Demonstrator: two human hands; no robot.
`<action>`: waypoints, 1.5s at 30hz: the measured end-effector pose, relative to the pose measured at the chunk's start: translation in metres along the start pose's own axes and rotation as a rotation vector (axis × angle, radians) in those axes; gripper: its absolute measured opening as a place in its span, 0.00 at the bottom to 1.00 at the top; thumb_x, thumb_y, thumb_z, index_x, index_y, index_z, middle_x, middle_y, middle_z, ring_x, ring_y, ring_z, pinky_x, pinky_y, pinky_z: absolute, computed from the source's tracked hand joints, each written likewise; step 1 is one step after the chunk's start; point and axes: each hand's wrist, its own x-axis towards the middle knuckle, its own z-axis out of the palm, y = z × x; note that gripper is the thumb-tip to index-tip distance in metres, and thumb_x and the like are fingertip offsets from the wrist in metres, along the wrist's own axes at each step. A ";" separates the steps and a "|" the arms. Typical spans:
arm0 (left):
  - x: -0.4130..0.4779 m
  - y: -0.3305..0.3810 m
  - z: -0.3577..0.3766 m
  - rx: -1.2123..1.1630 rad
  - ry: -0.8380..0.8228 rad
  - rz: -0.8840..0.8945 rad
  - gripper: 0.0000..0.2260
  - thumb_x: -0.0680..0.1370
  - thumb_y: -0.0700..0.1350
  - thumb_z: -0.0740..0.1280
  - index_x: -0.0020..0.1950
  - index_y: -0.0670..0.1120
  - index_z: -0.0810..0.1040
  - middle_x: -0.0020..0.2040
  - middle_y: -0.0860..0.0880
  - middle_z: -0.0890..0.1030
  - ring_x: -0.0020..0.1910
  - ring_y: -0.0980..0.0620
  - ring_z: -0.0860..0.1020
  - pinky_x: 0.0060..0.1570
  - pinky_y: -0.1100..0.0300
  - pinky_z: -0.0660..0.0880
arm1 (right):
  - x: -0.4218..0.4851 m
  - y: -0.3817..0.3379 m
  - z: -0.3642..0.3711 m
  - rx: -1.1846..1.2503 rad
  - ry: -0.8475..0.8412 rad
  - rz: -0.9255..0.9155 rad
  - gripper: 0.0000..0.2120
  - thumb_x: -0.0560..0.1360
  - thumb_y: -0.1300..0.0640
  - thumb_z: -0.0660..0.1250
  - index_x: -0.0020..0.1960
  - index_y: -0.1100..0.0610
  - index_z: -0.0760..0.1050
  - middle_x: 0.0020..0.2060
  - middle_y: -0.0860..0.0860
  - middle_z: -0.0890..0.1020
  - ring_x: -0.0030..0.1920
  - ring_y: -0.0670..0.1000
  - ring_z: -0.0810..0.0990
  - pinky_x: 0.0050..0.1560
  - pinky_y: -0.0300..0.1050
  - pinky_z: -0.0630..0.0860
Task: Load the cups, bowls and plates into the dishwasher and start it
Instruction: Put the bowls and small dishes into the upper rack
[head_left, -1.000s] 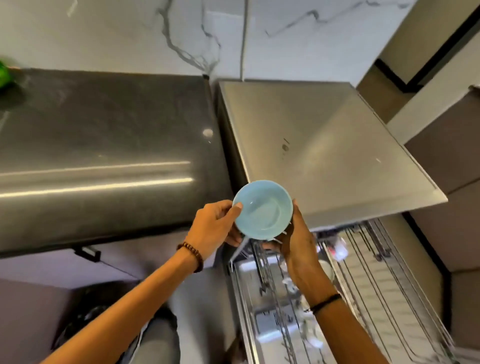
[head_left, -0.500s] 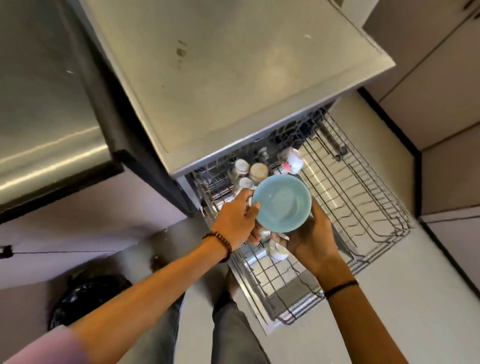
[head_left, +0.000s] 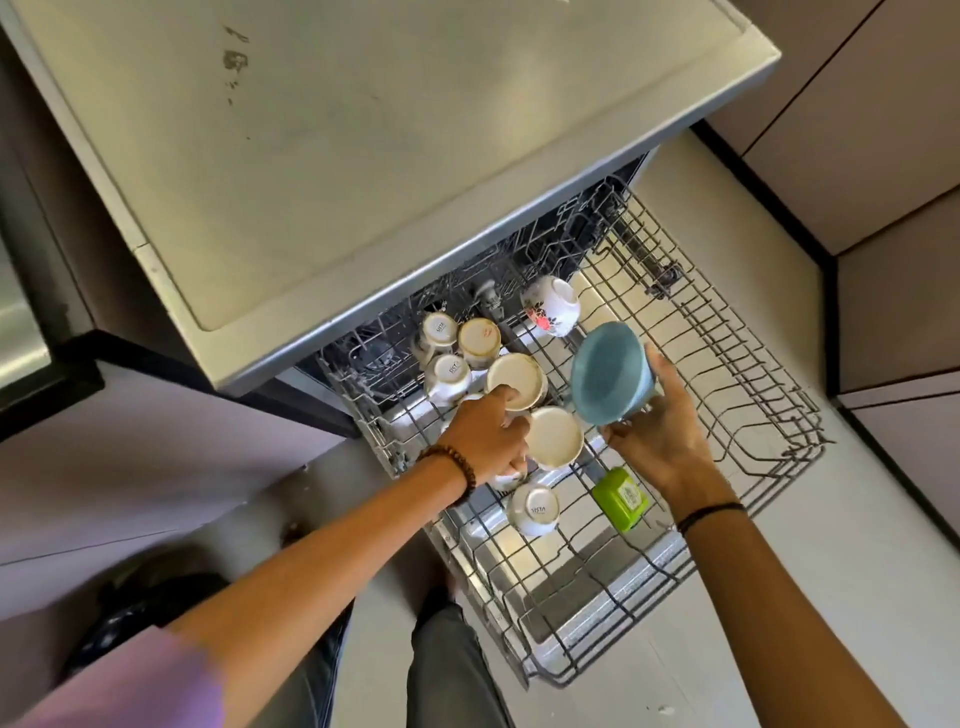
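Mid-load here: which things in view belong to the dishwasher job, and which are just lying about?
Job: blue bowl held in the right hand; upturned cups, touched by the left hand; pulled-out rack; dishwasher.
Lying about: green box in the rack; black bag on the floor.

The bowl (head_left: 608, 371) is glossy, smooth glazed blue ceramic, and the upturned cups (head_left: 555, 435) are shiny white ceramic. The rack (head_left: 737, 395) is grey coated metal wire. The dishwasher top (head_left: 363, 130) looks matt, pale and smudged. The bracelet (head_left: 452, 462) has brown wood-like beads; the sleeve (head_left: 130, 686) is soft lilac cloth.
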 end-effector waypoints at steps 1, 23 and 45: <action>0.001 -0.002 -0.003 0.003 -0.002 -0.009 0.17 0.82 0.43 0.60 0.70 0.45 0.66 0.43 0.42 0.83 0.38 0.50 0.83 0.39 0.57 0.82 | 0.009 -0.005 0.000 -0.045 0.024 -0.040 0.32 0.69 0.39 0.73 0.66 0.56 0.71 0.61 0.61 0.73 0.57 0.59 0.76 0.57 0.51 0.76; 0.026 -0.040 -0.023 -0.062 0.034 -0.128 0.12 0.80 0.42 0.63 0.63 0.44 0.70 0.45 0.42 0.82 0.39 0.50 0.84 0.41 0.56 0.82 | 0.112 0.003 -0.003 -1.044 0.427 -0.460 0.44 0.59 0.34 0.78 0.66 0.56 0.68 0.63 0.58 0.70 0.63 0.61 0.70 0.60 0.63 0.75; 0.021 -0.040 -0.019 -0.126 0.022 -0.138 0.11 0.80 0.41 0.63 0.63 0.43 0.70 0.46 0.40 0.83 0.35 0.51 0.82 0.36 0.61 0.81 | 0.106 -0.018 0.003 -1.146 0.434 -0.487 0.46 0.58 0.31 0.77 0.65 0.55 0.67 0.61 0.58 0.69 0.63 0.62 0.70 0.59 0.63 0.75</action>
